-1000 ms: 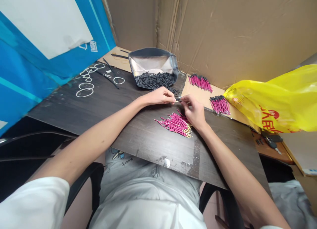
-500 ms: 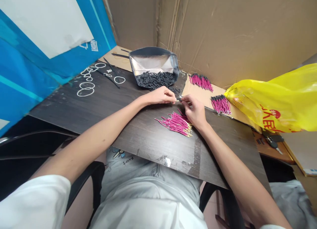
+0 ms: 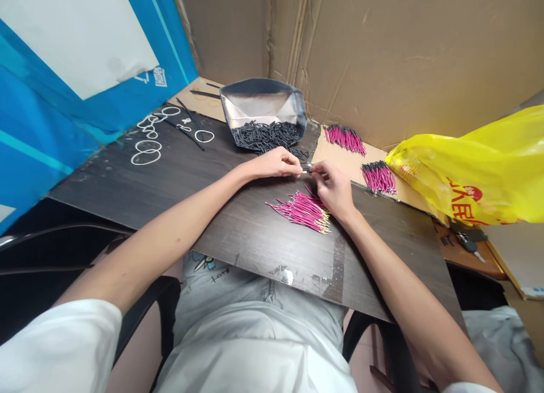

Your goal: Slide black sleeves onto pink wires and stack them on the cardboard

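Observation:
My left hand and my right hand meet fingertip to fingertip above the dark board. The left pinches a short black tube; the right pinches the end of a pink wire against it. A loose heap of pink wires with gold tips lies just under my right hand. Behind my hands a silver foil bag lies open, spilling several black tubes.
Two bundles of pink wires with black ends lie on cardboard at the back right. A yellow plastic bag fills the right side. White rubber bands and black strips lie at the back left. Cardboard walls stand behind.

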A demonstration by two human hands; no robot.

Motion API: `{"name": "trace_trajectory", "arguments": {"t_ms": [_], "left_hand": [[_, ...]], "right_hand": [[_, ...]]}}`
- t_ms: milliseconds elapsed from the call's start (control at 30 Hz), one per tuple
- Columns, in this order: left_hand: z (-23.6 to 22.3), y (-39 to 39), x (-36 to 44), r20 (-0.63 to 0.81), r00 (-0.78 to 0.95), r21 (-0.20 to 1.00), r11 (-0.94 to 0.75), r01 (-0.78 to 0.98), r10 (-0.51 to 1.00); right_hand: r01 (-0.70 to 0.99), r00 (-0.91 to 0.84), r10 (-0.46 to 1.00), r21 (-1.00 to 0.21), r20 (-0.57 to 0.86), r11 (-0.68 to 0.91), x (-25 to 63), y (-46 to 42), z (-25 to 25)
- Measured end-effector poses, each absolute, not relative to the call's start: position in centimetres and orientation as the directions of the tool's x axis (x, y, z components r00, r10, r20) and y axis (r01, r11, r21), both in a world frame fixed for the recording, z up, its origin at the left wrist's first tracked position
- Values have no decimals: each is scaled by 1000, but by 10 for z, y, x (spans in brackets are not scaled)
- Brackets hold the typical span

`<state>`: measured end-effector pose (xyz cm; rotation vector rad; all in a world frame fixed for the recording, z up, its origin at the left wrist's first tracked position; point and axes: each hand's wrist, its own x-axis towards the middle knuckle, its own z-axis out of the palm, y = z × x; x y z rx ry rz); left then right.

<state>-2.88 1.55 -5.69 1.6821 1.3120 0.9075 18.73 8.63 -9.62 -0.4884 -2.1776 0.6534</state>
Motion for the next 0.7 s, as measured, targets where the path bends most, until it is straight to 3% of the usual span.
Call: {"name": "trace_trajectory", "arguments": {"t_ms": [500, 700], "left_hand": [[-58, 16, -28, 113, 205, 876, -194, 441, 972], [-57, 14, -26, 107, 238, 879, -203, 431, 965]], "right_hand": [[109, -615, 523, -594, 590, 797, 187, 84, -95], [70, -620, 611, -741, 492, 668, 188, 89, -97]]}}
